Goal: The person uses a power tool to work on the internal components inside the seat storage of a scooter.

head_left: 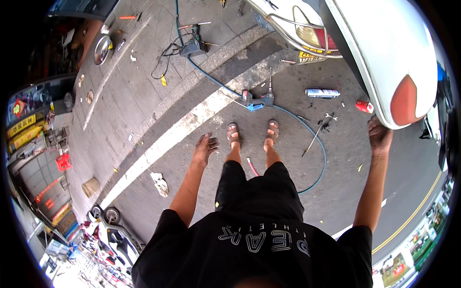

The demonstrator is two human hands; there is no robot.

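My left hand (pixel 206 147) hangs in the air beside my left leg, fingers apart, holding nothing. On the right, my right hand (pixel 380 138) is raised to the near corner of a white vehicle panel (pixel 384 53), probably a raised trunk lid, with a red-orange light (pixel 408 102) in it. The fingers curl at the panel's edge and are partly hidden. A red can (pixel 364 106) shows just left of that corner. On the ground ahead of my feet lies a cordless power tool (pixel 259 99) with a long bit. A spray can (pixel 322 93) lies on its side to its right.
A blue hose (pixel 325 153) loops across the ground around my right side. Wrenches (pixel 330 117) and a thin rod (pixel 313 139) lie within the loop. A corded tool (pixel 193 47) lies on the paving. A crumpled cloth (pixel 159 185), a bucket (pixel 90 187) and a motorcycle (pixel 120 235) are left.
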